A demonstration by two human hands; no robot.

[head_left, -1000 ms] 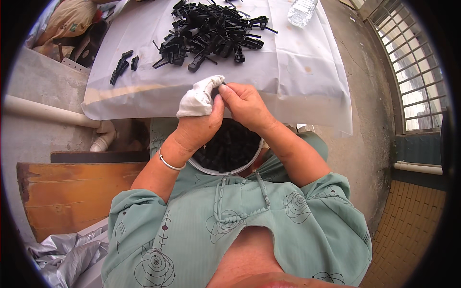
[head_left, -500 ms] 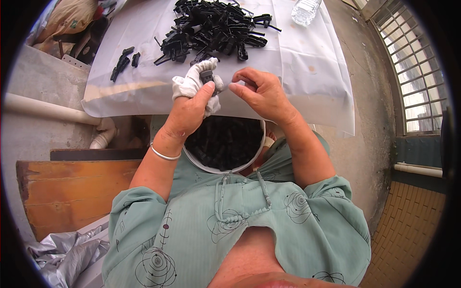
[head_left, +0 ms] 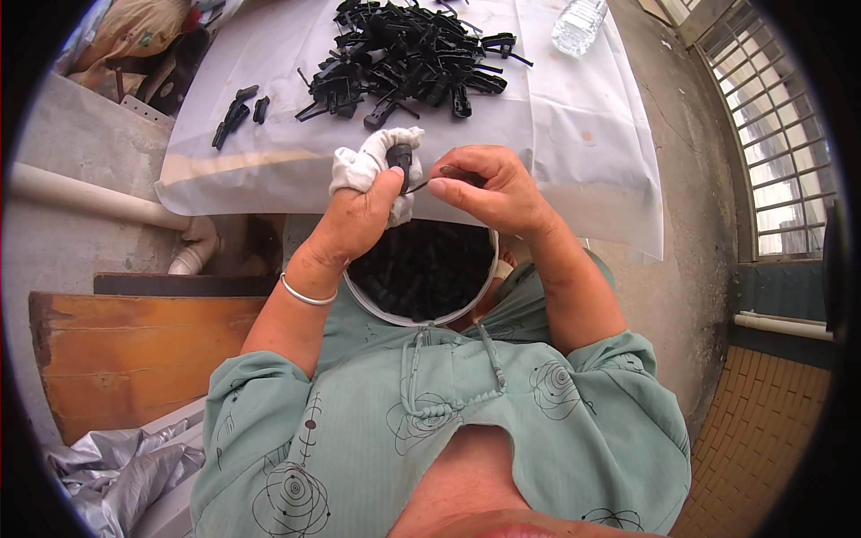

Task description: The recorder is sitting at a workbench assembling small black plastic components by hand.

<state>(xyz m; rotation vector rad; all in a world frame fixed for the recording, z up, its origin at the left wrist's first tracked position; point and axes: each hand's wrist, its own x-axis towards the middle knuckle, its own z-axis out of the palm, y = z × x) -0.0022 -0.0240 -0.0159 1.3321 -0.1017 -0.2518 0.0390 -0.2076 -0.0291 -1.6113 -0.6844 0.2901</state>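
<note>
"White cloth [head_left: 352, 170], soft and creased, wraps the fingers of the left hand [head_left: 360, 213], with the thumb bare. What do they hold?"

"A black plastic part [head_left: 400, 160], short and blocky, mostly matt. It stands roughly upright over the near side of the white-sheeted tabletop [head_left: 583, 170], gripped between thumb and cloth."

"And the right hand [head_left: 493, 190]?"

"Its thumb and forefinger pinch a thin dark object [head_left: 461, 174], whose narrow end reaches toward the part's lower end. Tool or plastic strip, I cannot tell which."

"How does the rest look?"

"The sheeting is smooth, lightly wrinkled, with faint brownish spots. Beyond the hands lies a tangled heap [head_left: 413, 63] of black plastic parts, angular bodies with slender stalks. A few loose pieces [head_left: 235, 118] sit apart to the left; a clear, ridged plastic bottle [head_left: 578, 29] lies to the right."

"Below the hands?"

"A round bucket [head_left: 494, 260] with a smooth white rim, holding many small black pieces [head_left: 421, 273], their shapes hard to separate."
</note>
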